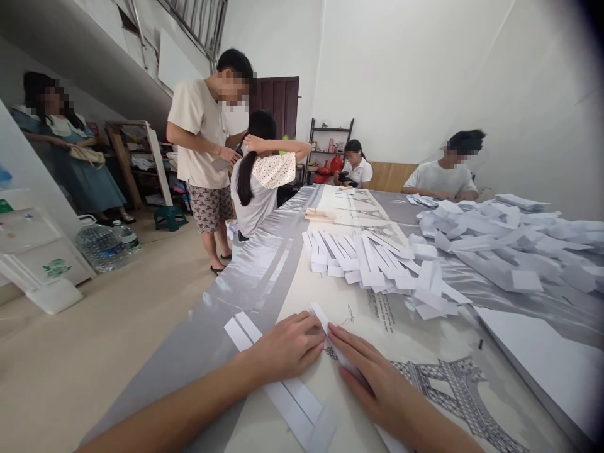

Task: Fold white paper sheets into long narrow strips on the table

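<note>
A narrow folded white paper strip (319,313) lies slantwise on the printed tablecloth between my hands. My left hand (289,347) is closed, its bent fingertips at the strip's left edge near the upper end. Stretched along the strip, the fingers of my right hand (370,368) rest flat on it and cover much of its middle; its lower end shows below that hand. Under my left wrist are more long white strips (292,409), side by side, partly hidden by the arm. A translucent whitish piece (324,428) overlaps their lower end.
Ahead lies a spread of folded white strips (363,261), with a large heap of folded papers (523,242) to its right. A stack of white sheets (542,358) is at right. Several people are around, including a standing person (201,138) and one seated across (443,179).
</note>
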`<control>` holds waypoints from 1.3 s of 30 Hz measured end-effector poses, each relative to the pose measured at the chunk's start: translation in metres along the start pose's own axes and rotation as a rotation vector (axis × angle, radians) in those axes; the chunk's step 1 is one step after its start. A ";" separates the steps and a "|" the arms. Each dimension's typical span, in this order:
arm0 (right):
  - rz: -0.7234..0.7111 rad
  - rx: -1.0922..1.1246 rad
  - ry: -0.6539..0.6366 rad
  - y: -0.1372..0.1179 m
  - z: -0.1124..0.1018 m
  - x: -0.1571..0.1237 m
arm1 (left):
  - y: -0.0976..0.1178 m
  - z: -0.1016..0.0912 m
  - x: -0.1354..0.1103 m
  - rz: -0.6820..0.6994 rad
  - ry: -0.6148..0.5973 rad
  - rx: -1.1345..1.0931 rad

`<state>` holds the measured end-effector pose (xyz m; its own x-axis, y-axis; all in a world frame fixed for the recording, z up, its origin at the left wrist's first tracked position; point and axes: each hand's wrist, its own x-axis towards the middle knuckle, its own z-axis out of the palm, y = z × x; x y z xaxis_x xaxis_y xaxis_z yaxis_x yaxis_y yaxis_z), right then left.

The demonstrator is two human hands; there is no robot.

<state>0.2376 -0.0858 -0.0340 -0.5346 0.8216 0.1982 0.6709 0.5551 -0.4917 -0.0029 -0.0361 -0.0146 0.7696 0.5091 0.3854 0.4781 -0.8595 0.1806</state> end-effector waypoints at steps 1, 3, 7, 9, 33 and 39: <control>-0.008 -0.012 0.006 -0.001 0.000 0.000 | 0.000 0.000 0.000 0.005 -0.002 0.000; -0.024 -0.042 0.017 -0.003 0.000 0.000 | 0.000 0.001 0.001 0.011 0.000 -0.002; -0.051 -0.106 0.014 -0.007 -0.001 0.002 | 0.000 0.000 0.001 0.007 0.033 -0.037; -0.058 -0.123 0.010 -0.008 -0.002 0.003 | -0.001 0.000 0.001 -0.002 0.039 -0.054; -0.051 -0.089 -0.029 -0.008 -0.007 0.003 | -0.006 -0.009 0.003 -0.037 -0.044 0.011; -0.016 -0.034 -0.034 -0.005 -0.007 0.003 | -0.003 -0.006 0.002 -0.011 0.060 -0.004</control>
<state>0.2362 -0.0856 -0.0252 -0.5623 0.8079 0.1762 0.6789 0.5727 -0.4595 -0.0052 -0.0322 -0.0089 0.7371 0.5152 0.4373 0.4848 -0.8540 0.1890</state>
